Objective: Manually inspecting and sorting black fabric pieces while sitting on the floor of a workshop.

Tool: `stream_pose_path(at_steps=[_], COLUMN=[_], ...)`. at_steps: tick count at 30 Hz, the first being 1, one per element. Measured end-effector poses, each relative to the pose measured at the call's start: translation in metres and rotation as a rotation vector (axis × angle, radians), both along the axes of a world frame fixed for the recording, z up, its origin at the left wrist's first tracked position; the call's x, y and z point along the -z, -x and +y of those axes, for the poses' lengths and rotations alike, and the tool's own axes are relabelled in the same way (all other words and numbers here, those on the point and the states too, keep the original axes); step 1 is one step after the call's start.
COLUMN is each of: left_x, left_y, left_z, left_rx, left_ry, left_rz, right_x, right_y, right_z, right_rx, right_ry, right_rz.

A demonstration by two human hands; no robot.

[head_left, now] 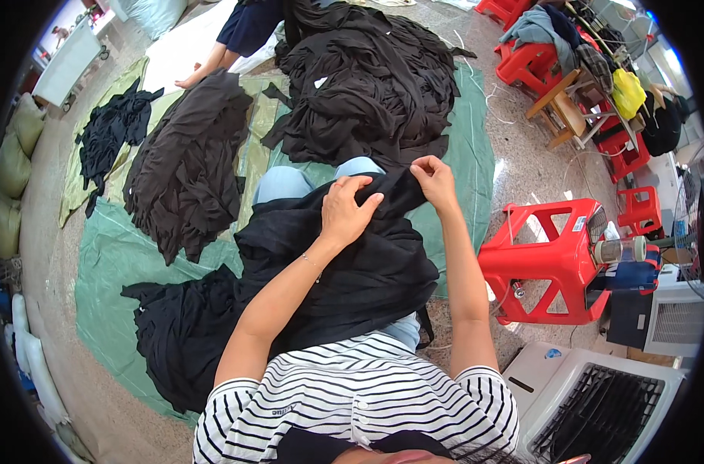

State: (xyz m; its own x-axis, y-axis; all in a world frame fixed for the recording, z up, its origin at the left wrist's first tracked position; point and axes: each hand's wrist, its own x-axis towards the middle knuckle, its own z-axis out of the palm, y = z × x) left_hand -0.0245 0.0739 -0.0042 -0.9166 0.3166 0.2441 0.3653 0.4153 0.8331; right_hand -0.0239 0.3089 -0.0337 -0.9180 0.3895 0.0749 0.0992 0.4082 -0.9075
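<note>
A large black cloth (344, 271) is spread across my lap, over light-blue trousers. My right hand (437, 184) pinches an edge of black fabric between thumb and fingertips, beyond my knees. To its left, my left hand (346, 213) rests over the cloth, its thumb and index finger apart; its other fingers are partly hidden. Just ahead of my knees rises a big heap of black fabric pieces (367, 85), and the fabric by my right hand runs toward it. Another black fabric pile (185, 332) lies against my left side.
A green sheet (104, 271) covers the floor beneath more dark piles, including a tall one (185, 162) at left. At right stand a red plastic stool (549, 259) and a white air cooler (599, 402). Another person's leg (213, 58) shows at the far side.
</note>
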Motion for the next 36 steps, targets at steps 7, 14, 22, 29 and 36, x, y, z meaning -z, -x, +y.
stream_pose_path(at_steps=[7,14,22,29,36], left_x=[-0.013,-0.019,-0.033,-0.006,-0.019], left_y=[0.009,0.039,0.033,0.044,0.034], left_z=[0.021,0.022,0.034,0.015,-0.005], left_rx=[-0.073,0.16,0.314,0.386,0.326], left_ry=[0.194,0.515,0.517,-0.267,-0.428], left_rz=[0.212,0.22,0.193,-0.596,-1.04], right_x=[0.03,-0.006,-0.084,-0.074,-0.063], right_y=[-0.058,-0.156,-0.248,-0.271,-0.312], right_z=[0.04,0.059,0.178,0.245,0.334], right_rx=[0.3,0.718,1.373,1.465,0.952], right_ry=[0.044,-0.369,-1.189,-1.126,-1.058], right_rz=[0.035,0.133,0.057,-0.21,-0.709])
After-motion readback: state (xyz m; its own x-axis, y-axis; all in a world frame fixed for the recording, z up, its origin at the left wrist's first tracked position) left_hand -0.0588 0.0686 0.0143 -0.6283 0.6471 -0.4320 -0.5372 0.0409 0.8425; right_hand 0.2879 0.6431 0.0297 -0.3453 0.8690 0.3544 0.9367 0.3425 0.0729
